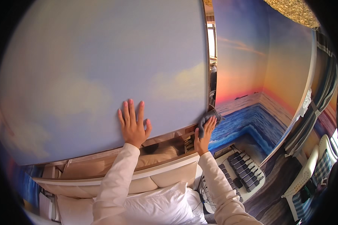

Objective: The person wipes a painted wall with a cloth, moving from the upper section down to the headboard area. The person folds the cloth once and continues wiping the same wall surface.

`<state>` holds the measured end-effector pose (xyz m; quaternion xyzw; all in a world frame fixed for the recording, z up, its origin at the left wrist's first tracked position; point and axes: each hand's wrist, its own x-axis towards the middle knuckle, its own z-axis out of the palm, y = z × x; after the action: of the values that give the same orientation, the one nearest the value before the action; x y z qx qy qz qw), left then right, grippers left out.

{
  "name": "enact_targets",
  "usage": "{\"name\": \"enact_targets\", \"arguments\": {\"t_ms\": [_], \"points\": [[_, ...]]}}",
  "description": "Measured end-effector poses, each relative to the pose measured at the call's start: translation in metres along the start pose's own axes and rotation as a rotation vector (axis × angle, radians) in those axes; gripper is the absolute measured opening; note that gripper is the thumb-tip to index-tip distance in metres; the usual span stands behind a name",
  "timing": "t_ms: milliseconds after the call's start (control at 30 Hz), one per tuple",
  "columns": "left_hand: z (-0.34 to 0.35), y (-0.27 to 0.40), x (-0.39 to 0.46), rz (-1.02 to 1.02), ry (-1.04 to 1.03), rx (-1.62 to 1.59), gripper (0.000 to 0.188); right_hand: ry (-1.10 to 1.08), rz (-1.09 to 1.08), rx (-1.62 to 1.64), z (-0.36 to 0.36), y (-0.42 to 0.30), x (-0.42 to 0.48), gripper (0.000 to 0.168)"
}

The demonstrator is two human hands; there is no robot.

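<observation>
My left hand point(134, 126) lies flat with its fingers spread on a large panel point(124, 70) painted with a pale blue sky and soft clouds. A mirrored strip point(212, 84) borders the panel along its right and lower edges. At the lower right corner, my right hand point(205, 135) presses a crumpled grey cloth point(209, 119) against that border. The cloth sits under my fingers and partly hides the corner. Below both hands runs a padded beige headboard point(155, 180) with a white top rail.
White pillows point(157, 204) lie against the headboard. Right of it, a white nightstand point(260, 182) holds several dark chargers point(243, 170) with cables. Beyond are a sunset seascape mural point(242, 112), grey curtains point(307, 112), a cream chair point(305, 171) and a woven lampshade point(294, 12) above.
</observation>
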<state>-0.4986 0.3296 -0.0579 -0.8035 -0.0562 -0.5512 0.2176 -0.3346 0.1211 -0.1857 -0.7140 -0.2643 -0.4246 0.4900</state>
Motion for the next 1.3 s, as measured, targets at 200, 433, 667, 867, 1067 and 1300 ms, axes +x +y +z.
{"name": "enact_targets", "arguments": {"t_ms": [200,433,667,867,1067,1300], "points": [[0.002,-0.003,-0.002,-0.003,-0.005,-0.015,0.061,0.107,0.005,0.083,0.004,-0.041,0.083,0.069],[0.002,-0.004,0.000,0.000,0.018,-0.108,0.061,0.309,-0.144,-0.178,0.025,-0.087,0.139,0.066],[-0.010,-0.015,-0.018,0.042,-0.069,-0.246,0.064,0.274,-0.166,-0.200,0.020,-0.077,0.134,0.065],[-0.017,-0.047,-0.071,0.046,-0.206,-0.196,0.061,0.254,-0.157,-0.243,0.016,-0.072,0.133,0.065],[-0.020,-0.067,-0.087,0.036,-0.211,0.031,0.059,0.243,-0.182,-0.186,0.025,-0.080,0.130,0.066],[-0.009,-0.056,-0.086,0.055,-0.219,-0.004,0.060,0.069,-0.168,-0.140,0.010,-0.046,0.062,0.066]]}}
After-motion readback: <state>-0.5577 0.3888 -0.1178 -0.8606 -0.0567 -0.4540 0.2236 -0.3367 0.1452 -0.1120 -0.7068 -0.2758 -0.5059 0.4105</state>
